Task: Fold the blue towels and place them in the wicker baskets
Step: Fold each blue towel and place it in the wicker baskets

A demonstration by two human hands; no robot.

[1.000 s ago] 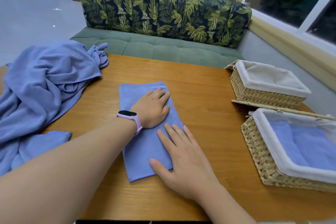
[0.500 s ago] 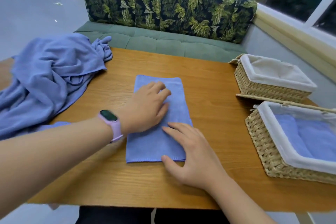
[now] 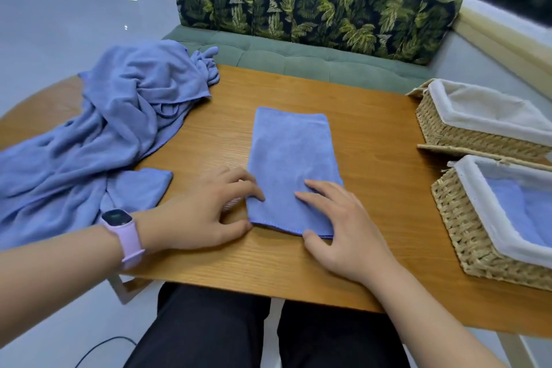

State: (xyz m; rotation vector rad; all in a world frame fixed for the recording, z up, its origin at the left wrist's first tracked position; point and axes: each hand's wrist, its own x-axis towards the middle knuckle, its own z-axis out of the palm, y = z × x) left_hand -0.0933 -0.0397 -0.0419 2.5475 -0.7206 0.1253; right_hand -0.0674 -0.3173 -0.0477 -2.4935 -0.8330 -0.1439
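Note:
A blue towel (image 3: 292,152) folded into a long strip lies flat in the middle of the wooden table (image 3: 373,143). My left hand (image 3: 206,209), with a pink watch on the wrist, sits at the strip's near left corner, bent fingertips on its left edge and thumb beside the near hem. My right hand (image 3: 337,218) rests on the near right part, fingers spread on the cloth, thumb at the hem. To the right are two lined wicker baskets. The near basket (image 3: 460,233) holds a folded blue towel (image 3: 513,212). Nothing shows in the far basket (image 3: 442,128).
A heap of unfolded blue towels (image 3: 119,116) covers the table's left side and hangs over its edge. A green sofa with leaf-print cushions (image 3: 298,3) stands behind the table. My legs show under the near table edge.
My left hand slid off the middle of the towel to its near left corner. My right hand shifted slightly along the near end. The towel lies smoothed and straight.

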